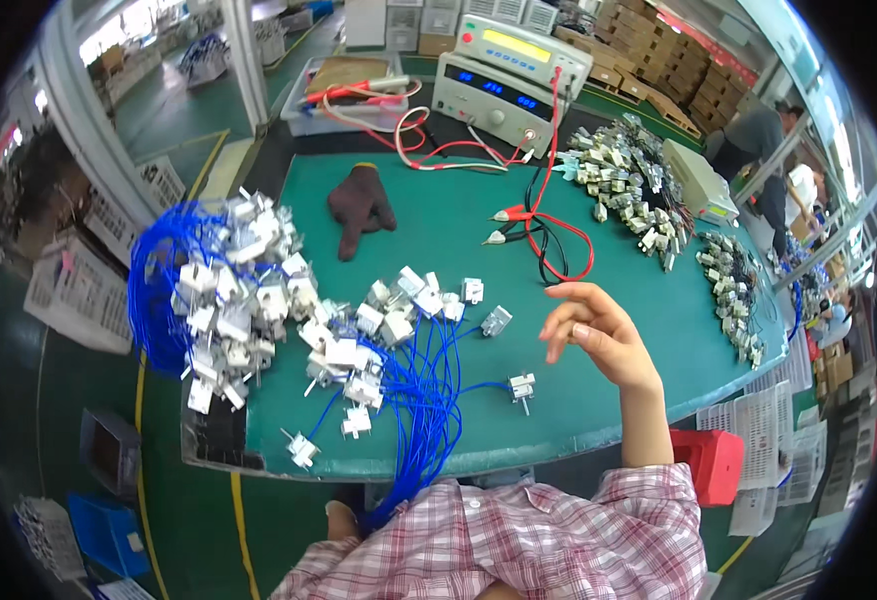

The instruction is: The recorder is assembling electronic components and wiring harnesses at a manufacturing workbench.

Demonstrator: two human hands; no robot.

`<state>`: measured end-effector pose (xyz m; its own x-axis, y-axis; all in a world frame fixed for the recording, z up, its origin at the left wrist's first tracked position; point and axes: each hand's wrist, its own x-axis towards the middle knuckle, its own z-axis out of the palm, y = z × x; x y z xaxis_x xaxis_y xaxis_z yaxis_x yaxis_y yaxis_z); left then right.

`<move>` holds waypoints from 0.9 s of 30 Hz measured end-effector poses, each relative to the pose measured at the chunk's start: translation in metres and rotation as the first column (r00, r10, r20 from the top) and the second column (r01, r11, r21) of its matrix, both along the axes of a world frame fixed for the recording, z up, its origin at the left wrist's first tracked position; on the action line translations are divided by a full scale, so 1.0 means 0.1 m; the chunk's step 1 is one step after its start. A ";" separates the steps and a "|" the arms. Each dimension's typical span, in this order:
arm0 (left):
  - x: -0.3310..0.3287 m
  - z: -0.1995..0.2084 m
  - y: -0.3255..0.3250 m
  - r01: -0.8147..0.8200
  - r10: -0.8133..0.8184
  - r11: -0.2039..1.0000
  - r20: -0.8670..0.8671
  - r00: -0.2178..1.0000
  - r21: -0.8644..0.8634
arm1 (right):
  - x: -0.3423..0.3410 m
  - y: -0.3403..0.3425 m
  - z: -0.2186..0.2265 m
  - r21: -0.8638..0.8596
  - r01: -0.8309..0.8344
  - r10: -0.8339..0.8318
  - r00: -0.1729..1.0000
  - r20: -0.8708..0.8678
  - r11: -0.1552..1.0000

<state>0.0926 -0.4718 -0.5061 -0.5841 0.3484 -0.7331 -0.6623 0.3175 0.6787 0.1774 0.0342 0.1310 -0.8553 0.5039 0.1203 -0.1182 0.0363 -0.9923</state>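
Observation:
My right hand (599, 335) hovers over the right-middle of the green mat, its fingers loosely bent and apart, with nothing in them. Nearest to it are a loose white-and-metal component (497, 321) and another component (523, 387) on a blue wire. Below the table's front edge, only a bit of my left hand (341, 521) shows beside the hanging bundle of blue wires (424, 420); its fingers are hidden. The wires run up to a cluster of white components (394, 325). A larger heap of them (244, 290) with coiled blue wires lies at the left.
A dark glove (361, 208) lies on the green mat (439, 225). Red and black clip leads (534, 215) run from two stacked test instruments (499, 90). More components (639, 180) are heaped at the far right. A plastic bin (344, 120) stands at the back; a red stool (709, 465) is below right.

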 end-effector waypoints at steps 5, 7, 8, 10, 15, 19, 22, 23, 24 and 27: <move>0.24 0.24 -0.79 -0.138 0.151 0.985 -0.132 0.980 0.099 | -0.36 -0.09 -0.04 0.037 -0.133 0.131 0.990 0.056 0.990; 0.25 0.42 -1.06 -0.212 0.236 0.969 -0.213 0.948 0.129 | -0.62 -0.21 -0.14 0.036 -0.311 0.308 0.949 0.070 0.950; 0.16 0.48 -1.05 -0.226 0.259 0.962 -0.246 0.934 0.157 | -0.72 -0.31 -0.15 0.059 -0.388 0.382 0.920 0.089 0.920; -0.16 0.46 -0.88 -0.265 0.325 0.939 -0.310 0.893 0.220 | -0.90 -0.64 -0.15 0.346 -0.568 0.538 0.822 0.187 0.747; -1.12 1.79 0.21 -0.522 0.603 0.798 -0.436 0.668 0.303 | -1.16 -1.78 -0.78 0.635 -0.750 0.823 0.471 0.317 0.185; -1.56 3.27 0.25 -0.780 0.793 0.520 -0.536 0.289 0.348 | -1.25 -2.05 -0.91 0.751 -0.660 0.861 0.393 0.324 0.019; -1.38 3.78 -0.06 -0.703 0.923 0.261 -0.383 -0.017 0.662 | -1.52 -2.18 -0.75 0.712 -0.701 0.892 0.348 0.290 0.042; -1.34 4.23 0.12 -0.617 0.937 0.247 -0.347 -0.045 0.747 | -1.64 -2.23 -0.73 0.710 -0.699 0.897 0.364 0.249 0.087; -1.31 4.51 0.13 -0.570 0.993 0.108 -0.121 0.015 0.814 | -1.78 -2.34 -0.67 0.710 -0.692 0.903 0.379 0.203 0.131; -1.14 5.20 0.62 -0.638 0.772 0.410 -0.620 -0.137 0.652 | -2.14 -2.67 -0.40 0.600 -0.733 0.883 0.460 0.091 0.320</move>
<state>-0.0210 -0.4103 0.0138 -0.6976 -0.6639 0.2696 0.4026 -0.0520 0.9139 -0.0364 -0.2332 0.0905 -0.7024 -0.6356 0.3203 -0.5780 0.2469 -0.7778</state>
